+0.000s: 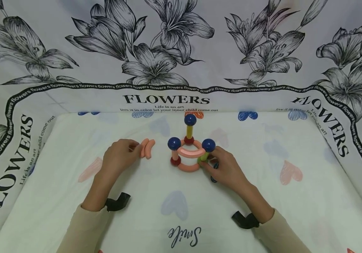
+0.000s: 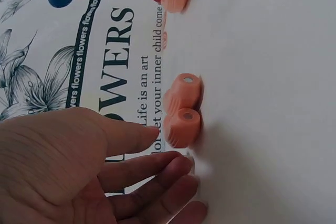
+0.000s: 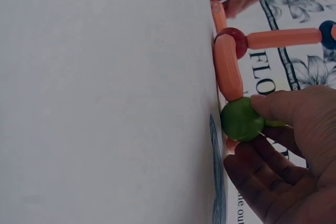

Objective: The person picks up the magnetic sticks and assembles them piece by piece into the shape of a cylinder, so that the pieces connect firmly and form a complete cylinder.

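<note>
A frame of what look like magnetic sticks and balls stands upright, with curved orange sticks joining red balls and a green ball at its base. Three blue balls top its posts, and another curved orange stick bridges the two nearer ones. My right hand pinches the green ball between thumb and fingers at the frame's right corner. Left of the frame, two loose curved orange sticks lie side by side. Beside them is my left hand, thumb and fingers apart with nothing between them.
A white cloth printed with hearts and the word "Smile" covers the table. Behind it rises a flower-printed backdrop. Black wrist mounts sit at both sleeves.
</note>
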Motion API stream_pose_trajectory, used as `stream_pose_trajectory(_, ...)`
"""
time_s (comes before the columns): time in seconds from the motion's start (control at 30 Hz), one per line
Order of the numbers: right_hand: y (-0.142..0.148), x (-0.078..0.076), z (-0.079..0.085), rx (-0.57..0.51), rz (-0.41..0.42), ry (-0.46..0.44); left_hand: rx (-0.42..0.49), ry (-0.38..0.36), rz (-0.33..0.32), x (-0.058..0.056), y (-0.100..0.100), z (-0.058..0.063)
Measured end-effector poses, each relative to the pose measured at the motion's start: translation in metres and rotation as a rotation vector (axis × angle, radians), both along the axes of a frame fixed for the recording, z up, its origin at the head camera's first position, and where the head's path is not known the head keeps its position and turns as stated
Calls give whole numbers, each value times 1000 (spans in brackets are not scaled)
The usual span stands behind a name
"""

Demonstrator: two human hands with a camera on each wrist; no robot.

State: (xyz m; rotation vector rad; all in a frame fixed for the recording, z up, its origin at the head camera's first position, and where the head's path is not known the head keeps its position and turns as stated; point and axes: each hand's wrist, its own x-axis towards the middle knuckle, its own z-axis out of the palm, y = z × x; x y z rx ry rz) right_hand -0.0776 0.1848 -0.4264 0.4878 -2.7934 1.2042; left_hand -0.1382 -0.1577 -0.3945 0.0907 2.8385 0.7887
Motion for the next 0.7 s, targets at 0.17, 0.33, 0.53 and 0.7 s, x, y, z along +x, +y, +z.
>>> stream_pose_trajectory(0.17, 0, 0, 0, 4, 3, 0, -25, 28, 21, 0, 4, -2)
stream_pose_trajectory(0.33, 1, -1, 2, 1, 8, -4, -38, 61, 33, 0, 8, -3)
stream_pose_trajectory(0.53, 2, -1, 1, 1, 6, -9, -31, 68, 34, -1, 8, -6)
stream_pose_trajectory(0.7, 2, -1, 0, -5, 11, -13, 9, 5, 49, -2, 4, -7)
